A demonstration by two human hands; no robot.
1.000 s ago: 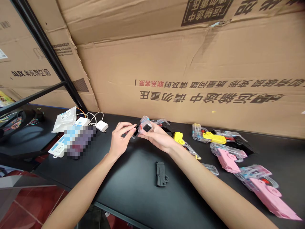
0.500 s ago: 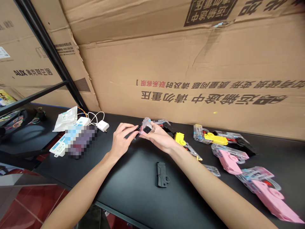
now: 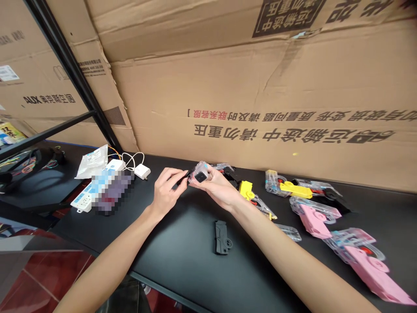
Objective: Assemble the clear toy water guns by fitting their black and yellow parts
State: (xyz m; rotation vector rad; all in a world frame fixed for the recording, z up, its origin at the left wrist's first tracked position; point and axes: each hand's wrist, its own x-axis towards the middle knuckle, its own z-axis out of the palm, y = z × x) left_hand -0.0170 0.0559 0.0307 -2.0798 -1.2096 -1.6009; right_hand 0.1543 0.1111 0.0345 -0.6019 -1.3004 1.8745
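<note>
My right hand (image 3: 221, 188) is wrapped around a clear plastic toy pistol (image 3: 198, 170), its dark square end facing me. From the other side my left hand (image 3: 166, 191) pinches a thin black plastic part (image 3: 183, 177) against or right beside the toy. Fingers and shadow hide where the two pieces meet. Below the hands, a separate black plastic toy pistol shell (image 3: 222, 238) with a small ring lies on the black table (image 3: 182, 256).
To the right lie several clear toy pistols with yellow (image 3: 296, 189), pink (image 3: 374, 274) and black parts. At left are a white power strip (image 3: 83, 201), a plastic bag (image 3: 93, 163), a charger (image 3: 142, 171) and a blurred-out object. A cardboard wall (image 3: 254, 87) rises behind.
The view has shifted slightly, moving the left-side items a little to the right. Both hands keep their hold; the black part in my left hand has tilted slightly.
</note>
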